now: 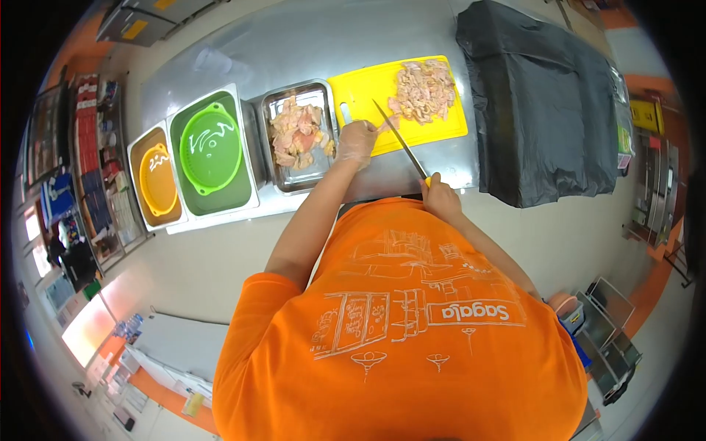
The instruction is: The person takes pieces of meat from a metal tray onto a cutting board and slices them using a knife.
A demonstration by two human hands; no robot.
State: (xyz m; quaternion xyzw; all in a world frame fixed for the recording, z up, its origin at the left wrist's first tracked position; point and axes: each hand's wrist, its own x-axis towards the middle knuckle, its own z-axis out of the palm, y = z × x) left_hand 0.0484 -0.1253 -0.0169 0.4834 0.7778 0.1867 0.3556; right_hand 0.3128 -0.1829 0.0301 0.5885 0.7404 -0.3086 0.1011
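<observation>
My left hand [357,144], in a clear glove, is closed at the lower left edge of the yellow cutting board [360,92], with its fingertips on a small strip of raw meat [387,123]. My right hand [441,197] is wrapped round the yellow handle of a long knife [407,147]. The blade lies slantwise over the board, its tip pointing up and left, beside the strip. A heap of cut meat pieces [424,92] covers the board's right part. Left of the board, a metal tray [298,180] holds larger pieces of raw meat [296,132].
Farther left, a green basket [211,149] and an orange basket [159,180] sit in metal containers. A black plastic-covered object [544,110] stands on the right. A clear container [213,62] rests at the back of the steel table [294,44].
</observation>
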